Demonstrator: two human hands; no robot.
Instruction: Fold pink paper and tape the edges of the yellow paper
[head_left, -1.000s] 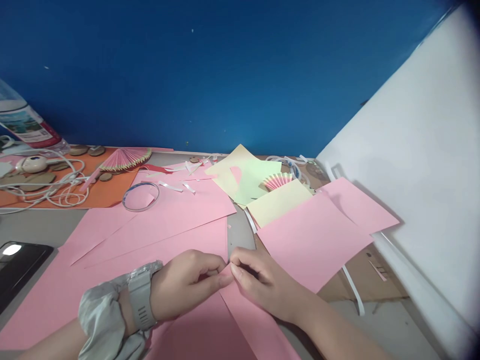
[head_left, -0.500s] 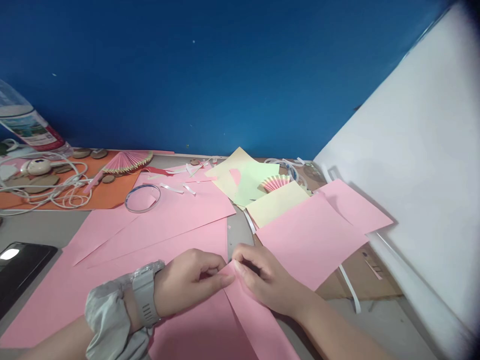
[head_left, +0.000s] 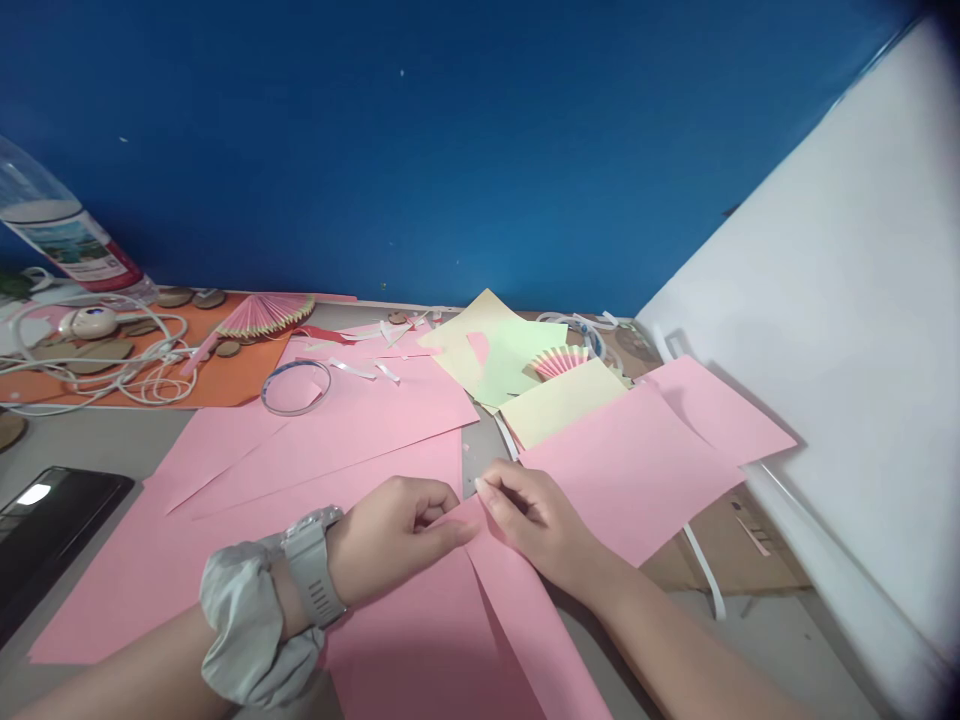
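Between my two hands is a sheet of pink paper (head_left: pixel 536 625), its long side folded over into a strip that runs down toward the bottom edge. My left hand (head_left: pixel 409 530), with a grey watch and a grey scrunchie at the wrist, pinches the far corner, thumb on top. Close beside it, my right hand (head_left: pixel 529 515) grips the same end of the fold between thumb and curled fingers. More pink sheets (head_left: pixel 360 440) lie beneath and beyond my left hand. Another pink sheet (head_left: pixel 630 465) is just past my right hand.
A black phone (head_left: pixel 56 540) lies at the left. Behind it are a tangled white cable (head_left: pixel 161 350), a plastic bottle (head_left: pixel 71 235) and a pleated pink fan (head_left: pixel 266 315). A tape roll (head_left: pixel 296 388) rests on pink paper. Green paper (head_left: pixel 521 360) and a smaller fan (head_left: pixel 561 362) lie near the blue wall.
The view has shifted slightly, so things sit a little farther right. Both hands keep hold of the folded paper; my right thumb has moved a little up toward the paper's far edge.
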